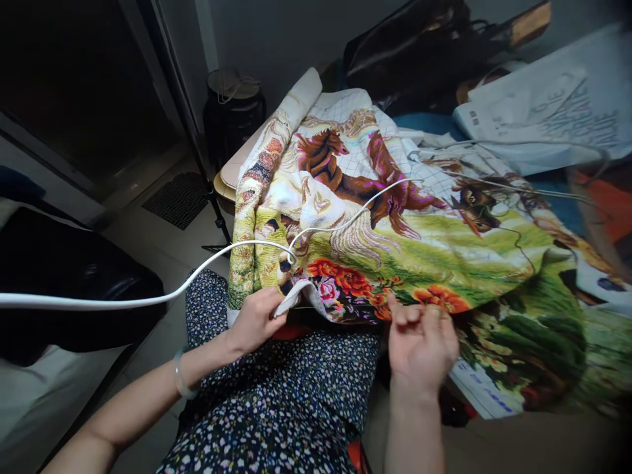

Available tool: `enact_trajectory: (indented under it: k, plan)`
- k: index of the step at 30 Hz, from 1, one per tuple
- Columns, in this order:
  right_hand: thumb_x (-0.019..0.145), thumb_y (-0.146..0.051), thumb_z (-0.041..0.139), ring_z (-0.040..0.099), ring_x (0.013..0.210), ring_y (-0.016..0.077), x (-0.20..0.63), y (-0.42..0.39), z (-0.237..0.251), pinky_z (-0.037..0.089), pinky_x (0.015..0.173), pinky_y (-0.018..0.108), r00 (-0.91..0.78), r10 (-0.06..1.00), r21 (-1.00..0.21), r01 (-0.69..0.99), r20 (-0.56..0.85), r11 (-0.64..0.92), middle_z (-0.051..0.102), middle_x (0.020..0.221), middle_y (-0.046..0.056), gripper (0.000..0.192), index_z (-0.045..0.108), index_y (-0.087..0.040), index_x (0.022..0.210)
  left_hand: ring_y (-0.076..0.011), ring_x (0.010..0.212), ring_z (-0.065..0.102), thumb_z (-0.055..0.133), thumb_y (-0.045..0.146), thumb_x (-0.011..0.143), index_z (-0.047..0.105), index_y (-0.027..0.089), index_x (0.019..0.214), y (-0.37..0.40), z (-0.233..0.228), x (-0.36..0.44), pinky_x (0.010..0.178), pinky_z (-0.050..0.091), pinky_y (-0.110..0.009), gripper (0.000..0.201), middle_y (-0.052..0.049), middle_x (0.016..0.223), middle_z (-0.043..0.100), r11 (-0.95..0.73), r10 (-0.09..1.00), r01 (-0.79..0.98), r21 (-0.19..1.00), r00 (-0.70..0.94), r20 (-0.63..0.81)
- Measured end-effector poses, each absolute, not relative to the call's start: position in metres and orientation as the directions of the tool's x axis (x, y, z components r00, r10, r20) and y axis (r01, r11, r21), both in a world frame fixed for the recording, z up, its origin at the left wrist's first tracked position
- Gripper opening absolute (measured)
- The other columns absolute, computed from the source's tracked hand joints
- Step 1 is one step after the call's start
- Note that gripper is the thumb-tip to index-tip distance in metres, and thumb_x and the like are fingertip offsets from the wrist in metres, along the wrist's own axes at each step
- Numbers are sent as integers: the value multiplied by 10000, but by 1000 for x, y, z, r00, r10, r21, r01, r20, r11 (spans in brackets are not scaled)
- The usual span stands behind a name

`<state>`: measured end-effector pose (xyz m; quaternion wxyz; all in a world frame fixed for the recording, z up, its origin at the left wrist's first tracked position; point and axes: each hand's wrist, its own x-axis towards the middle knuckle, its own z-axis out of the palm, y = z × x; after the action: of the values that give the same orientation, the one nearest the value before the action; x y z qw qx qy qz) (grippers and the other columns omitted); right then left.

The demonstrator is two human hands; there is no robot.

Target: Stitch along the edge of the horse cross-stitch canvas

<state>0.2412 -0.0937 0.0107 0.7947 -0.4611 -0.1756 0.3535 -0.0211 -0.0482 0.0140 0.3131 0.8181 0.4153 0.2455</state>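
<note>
A large cross-stitch cloth (459, 253) with brown horses, green grass and red and pink flowers is spread across my lap, its left side rolled into a thick tube (301, 95). My left hand (257, 320) is closed on the near edge of the cloth, where a white corner folds up beside the fingers. At the same edge, below an orange flower, is my right hand (422, 342), palm up with thumb and fingers pinched together. Whatever it pinches is too small or hidden to make out. A loose dark thread (518, 240) lies on the cloth at right.
A white cable (148, 303) runs from the left across the front of the cloth. Behind it are a tripod pole (182, 99) and a stacked dark stool (234, 105). White plastic bags (543, 105) and a dark bag (405, 52) lie at back right.
</note>
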Motion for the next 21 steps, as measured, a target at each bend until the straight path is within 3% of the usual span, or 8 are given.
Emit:
enact_trajectory:
  k: [3,5,7,9,13,17,19,21]
  plan:
    - [778,-307,660,367,441,41,210,-109,-17,466,876,373,545,833,-913,-381,-94,146,380,542,-64,279,446,-130,804,-104,692,370,513,114,830,541,101,736,-64,2,-25,618,280,-240,98,-47,724,482,-713,701,552,432,554,449]
    - [838,-351,595,324,394,44,181,-123,-34,456,567,248,209,951,-889,-443,-226,-115,299,482,-76,273,437,-129,836,-111,678,353,532,83,814,588,105,850,-73,-4,-28,600,255,-258,69,-45,693,484,-773,622,550,315,559,549]
    - [866,-454,533,398,406,78,151,-135,-48,265,386,161,-184,908,-823,-384,-375,-418,315,485,-63,344,391,-141,860,-119,677,342,541,77,810,592,105,983,-80,-7,-33,595,234,-268,183,-43,676,479,-807,567,525,269,564,600]
    - [888,-488,473,363,383,71,126,-139,-61,309,399,185,-389,831,-821,-252,-398,-512,378,495,-52,357,403,-138,890,-127,684,338,542,84,811,571,101,1067,-84,-8,-38,597,224,-271,259,-46,672,469,-831,528,503,238,575,625]
    - [793,-379,589,546,707,131,99,-123,-81,483,709,276,-112,952,-913,-274,-283,-304,570,774,55,275,487,-129,845,-125,668,324,580,54,770,560,106,1094,-89,-11,-43,594,202,-267,328,-32,635,423,-859,475,474,194,596,648]
    - [751,-324,648,518,1031,156,91,-105,-87,358,1026,359,2,968,-808,-550,-253,-210,528,1146,88,380,493,-156,1054,-119,669,333,600,42,749,541,120,1125,-97,-18,-45,599,210,-264,389,-24,639,427,-847,502,483,221,593,629]
    - [738,-373,664,523,1047,169,90,-104,-85,340,1049,386,7,958,-770,-597,-287,-226,523,1161,100,461,488,-152,1102,-120,685,363,616,58,729,531,137,1096,-105,-24,-46,615,241,-267,385,-30,682,473,-835,543,441,329,569,618]
    - [726,-384,677,520,1080,178,89,-106,-84,313,1074,395,45,960,-787,-584,-277,-200,522,1174,105,501,489,-150,1126,-117,706,407,627,110,734,527,129,939,-117,-29,-48,640,287,-268,229,-39,726,505,-717,691,370,590,480,540]
